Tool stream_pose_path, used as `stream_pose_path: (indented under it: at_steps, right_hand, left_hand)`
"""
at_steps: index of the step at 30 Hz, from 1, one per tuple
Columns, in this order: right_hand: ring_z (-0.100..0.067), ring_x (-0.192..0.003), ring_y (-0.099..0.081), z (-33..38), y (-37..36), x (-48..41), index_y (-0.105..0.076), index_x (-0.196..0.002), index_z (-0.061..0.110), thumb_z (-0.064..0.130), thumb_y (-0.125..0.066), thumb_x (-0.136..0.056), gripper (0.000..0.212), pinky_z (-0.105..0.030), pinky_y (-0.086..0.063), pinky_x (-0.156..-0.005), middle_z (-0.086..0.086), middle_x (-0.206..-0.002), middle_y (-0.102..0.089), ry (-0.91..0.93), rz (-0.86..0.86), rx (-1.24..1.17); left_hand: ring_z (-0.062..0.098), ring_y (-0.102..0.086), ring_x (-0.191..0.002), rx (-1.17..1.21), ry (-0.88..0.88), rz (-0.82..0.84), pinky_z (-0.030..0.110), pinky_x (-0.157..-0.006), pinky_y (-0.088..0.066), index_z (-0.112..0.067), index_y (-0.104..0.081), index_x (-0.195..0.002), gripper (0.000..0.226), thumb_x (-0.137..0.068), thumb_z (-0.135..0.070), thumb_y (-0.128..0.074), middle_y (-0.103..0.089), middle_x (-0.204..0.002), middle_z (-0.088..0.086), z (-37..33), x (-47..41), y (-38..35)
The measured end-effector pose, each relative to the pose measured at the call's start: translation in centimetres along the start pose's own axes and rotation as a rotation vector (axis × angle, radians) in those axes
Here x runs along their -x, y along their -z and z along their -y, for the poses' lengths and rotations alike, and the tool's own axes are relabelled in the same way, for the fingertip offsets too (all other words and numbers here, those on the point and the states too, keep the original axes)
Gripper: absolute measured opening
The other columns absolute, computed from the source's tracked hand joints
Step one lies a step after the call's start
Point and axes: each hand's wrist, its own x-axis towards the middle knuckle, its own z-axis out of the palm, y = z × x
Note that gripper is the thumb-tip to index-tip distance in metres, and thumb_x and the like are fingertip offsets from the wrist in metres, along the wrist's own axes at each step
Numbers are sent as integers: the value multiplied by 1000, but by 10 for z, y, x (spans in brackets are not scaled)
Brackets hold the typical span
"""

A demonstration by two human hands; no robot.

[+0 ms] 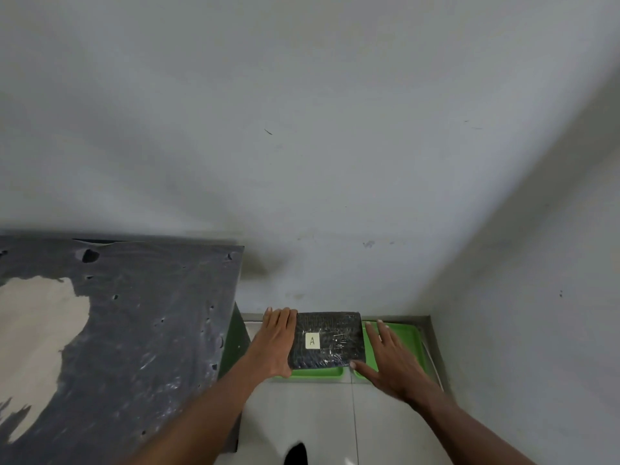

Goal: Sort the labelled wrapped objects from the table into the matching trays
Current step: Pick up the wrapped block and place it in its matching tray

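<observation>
A flat black object wrapped in clear film [327, 340], with a pale label marked "A", lies over the left green tray [315, 373] on the floor by the wall. My left hand [276, 340] grips its left edge, fingers curled over the far corner. My right hand [385, 357] has spread fingers beside the object's right edge, the thumb touching its near right corner. A second green tray [407, 337] sits to the right, partly under my right hand. Whether the object rests in the tray or is held just above it is unclear.
A table covered in dark scuffed sheeting [134, 330] with a worn pale patch stands to the left, its edge close to my left forearm. White walls meet in a corner behind the trays. Pale floor tiles [318, 417] lie in front of them.
</observation>
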Motion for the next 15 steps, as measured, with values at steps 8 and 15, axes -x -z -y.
stream_pose_path:
  at_steps: [8, 15]
  right_hand:
    - [-27, -151, -3, -51, -37, -46, 2, -155, 16, 77, -31, -87, 96, -42, -16, -122, -14, -164, -4, 23, 23, -17]
    - [-29, -151, -8, -101, -116, -106, 3, -154, 17, 83, -19, -85, 98, -42, -17, -121, -15, -164, -8, 60, -6, -28]
  left_hand:
    - [31, -27, -139, 58, 29, 12, 53, -126, -4, -6, 6, -155, 136, -64, -53, -82, -26, -148, 13, -6, -59, -49]
    - [28, -27, -141, 144, 49, -12, 52, -125, 0, -8, -3, -155, 127, -65, -47, -84, -27, -147, 10, -10, -118, -129]
